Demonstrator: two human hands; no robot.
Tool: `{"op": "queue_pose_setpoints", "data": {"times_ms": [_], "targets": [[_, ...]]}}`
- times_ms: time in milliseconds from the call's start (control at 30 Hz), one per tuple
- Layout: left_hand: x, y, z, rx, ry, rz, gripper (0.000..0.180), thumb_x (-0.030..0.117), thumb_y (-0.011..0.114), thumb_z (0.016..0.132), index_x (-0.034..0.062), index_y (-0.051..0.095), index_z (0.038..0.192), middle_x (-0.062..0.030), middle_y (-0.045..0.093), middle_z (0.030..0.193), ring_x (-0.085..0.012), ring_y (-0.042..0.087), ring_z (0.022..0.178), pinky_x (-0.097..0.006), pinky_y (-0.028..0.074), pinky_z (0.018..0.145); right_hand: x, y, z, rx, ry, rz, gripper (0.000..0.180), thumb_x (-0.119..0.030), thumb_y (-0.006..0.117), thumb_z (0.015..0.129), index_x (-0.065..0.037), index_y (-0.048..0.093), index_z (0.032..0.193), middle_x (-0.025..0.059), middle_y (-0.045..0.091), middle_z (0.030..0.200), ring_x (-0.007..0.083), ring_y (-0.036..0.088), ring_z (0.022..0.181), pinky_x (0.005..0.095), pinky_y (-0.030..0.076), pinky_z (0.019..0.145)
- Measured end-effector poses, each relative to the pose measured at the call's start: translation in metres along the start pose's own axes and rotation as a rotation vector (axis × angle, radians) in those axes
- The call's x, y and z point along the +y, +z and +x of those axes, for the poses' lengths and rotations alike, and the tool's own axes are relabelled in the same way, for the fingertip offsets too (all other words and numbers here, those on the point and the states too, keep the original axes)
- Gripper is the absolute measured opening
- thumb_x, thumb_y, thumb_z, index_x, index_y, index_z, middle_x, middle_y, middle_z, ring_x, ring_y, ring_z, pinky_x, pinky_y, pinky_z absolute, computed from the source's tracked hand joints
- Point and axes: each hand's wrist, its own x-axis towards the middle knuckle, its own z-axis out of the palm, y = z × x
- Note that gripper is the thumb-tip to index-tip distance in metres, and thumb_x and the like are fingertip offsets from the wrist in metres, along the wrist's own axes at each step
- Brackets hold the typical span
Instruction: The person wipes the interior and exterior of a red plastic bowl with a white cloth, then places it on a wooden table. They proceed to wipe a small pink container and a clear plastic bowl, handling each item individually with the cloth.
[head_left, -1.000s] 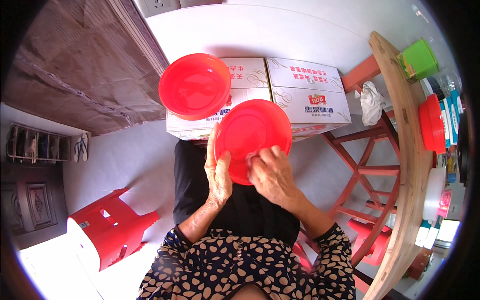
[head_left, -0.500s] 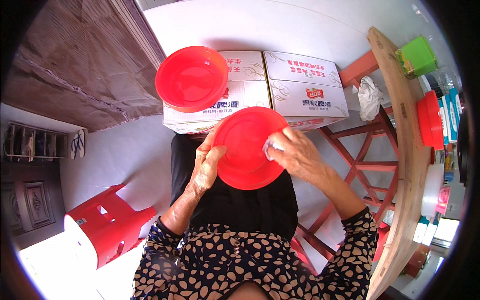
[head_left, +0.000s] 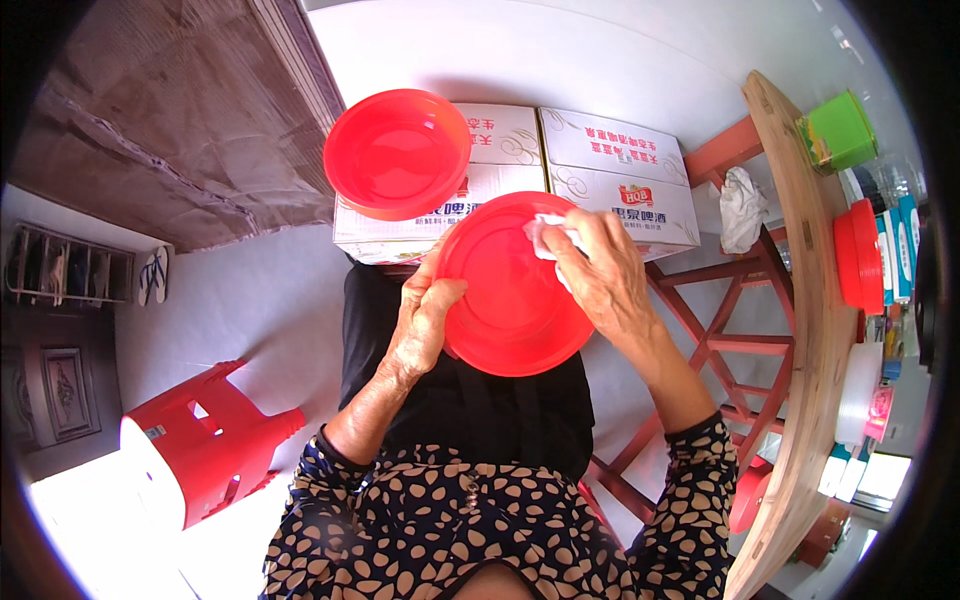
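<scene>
In the head view, we see the red bowl [head_left: 495, 290] held in front of the body, above the dark trousers [head_left: 480, 420]; whether it rests on the lap we cannot tell. Half a second ago the white wad [head_left: 545, 236] lay against the inner right side of this bowl; now it has gone up to the far right, close to the rim. For the work in hand, we take this to mean that a different stretch of the inner wall is being rubbed.

The right hand [head_left: 603, 268] has its thumb and fingers drawn together, pinching the crumpled wad, part of which shows beyond the fingertips. Cloth or tissue, we cannot say. The left hand [head_left: 420, 322] clasps the bowl's left edge: its thumb lies over the rim on the inner side and the other fingers go behind the wall, where we mostly lose them.

Near the held bowl, to its far left, a second red bowl [head_left: 395, 150] stands upright on the white cartons [head_left: 668, 212]. To our right runs a wooden worktop [head_left: 822, 300] carrying a green box [head_left: 842, 132], and on the floor at left lies a tipped red stool [head_left: 205, 445].
</scene>
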Motion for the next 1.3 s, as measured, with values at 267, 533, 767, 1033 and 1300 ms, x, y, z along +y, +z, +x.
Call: {"op": "queue_pose_setpoints", "data": {"times_ms": [267, 533, 767, 1033, 1300], "targets": [[-0.018, 0.015, -0.002, -0.017, -0.001, -0.097, 0.057, 0.009, 0.047, 0.087, 0.0030, 0.034, 0.143, -0.0088, 0.051, 0.131, -0.0160, 0.048, 0.118, -0.031, 0.037, 0.102, -0.025, 0.015, 0.016, 0.258, 0.288, -0.065, 0.036, -0.003, 0.070, 0.069, -0.005, 0.059, 0.103, 0.0134, 0.050, 0.097, 0.0273, 0.057, 0.086, 0.0323, 0.054, 0.066], [-0.014, 0.012, -0.003, 0.018, 0.018, -0.102, 0.050, 0.014, 0.048, 0.085, 0.0027, 0.042, 0.134, -0.0090, 0.053, 0.125, -0.0189, 0.053, 0.114, -0.035, 0.043, 0.098, -0.053, 0.021, 0.028, 0.093, 0.126, 0.613, 0.044, 0.005, 0.068, 0.069, -0.002, 0.053, 0.109, 0.0157, 0.051, 0.105, 0.0288, 0.062, 0.091, 0.0366, 0.055, 0.072], [-0.014, 0.016, -0.006, -0.013, 0.028, -0.092, 0.055, 0.014, 0.048, 0.086, 0.0026, 0.036, 0.138, -0.0100, 0.053, 0.126, -0.0191, 0.053, 0.115, -0.036, 0.042, 0.099, -0.051, 0.015, 0.038, 0.212, 0.265, 0.590, 0.034, 0.003, 0.068, 0.074, -0.005, 0.058, 0.106, 0.0133, 0.051, 0.101, 0.0279, 0.059, 0.087, 0.0362, 0.052, 0.070], [-0.015, 0.019, -0.009, -0.016, 0.087, -0.053, 0.053, 0.029, 0.044, 0.099, 0.0035, 0.030, 0.142, -0.0102, 0.046, 0.135, -0.0194, 0.046, 0.123, -0.036, 0.037, 0.104, -0.045, 0.021, 0.037, 0.271, 0.380, 0.524, 0.037, 0.003, 0.070, 0.073, -0.004, 0.061, 0.108, 0.0136, 0.053, 0.099, 0.0274, 0.060, 0.089, 0.0352, 0.052, 0.070], [-0.021, 0.000, -0.017, 0.096, -0.106, -0.081, 0.052, 0.045, 0.029, 0.101, 0.0020, 0.052, 0.120, -0.0043, 0.062, 0.097, -0.0119, 0.060, 0.078, -0.020, 0.046, 0.070, -0.071, 0.033, 0.017, 0.050, 0.076, 0.802, 0.046, 0.004, 0.068, 0.071, -0.003, 0.054, 0.114, 0.0163, 0.046, 0.116, 0.0323, 0.056, 0.101, 0.0369, 0.052, 0.081]]}}
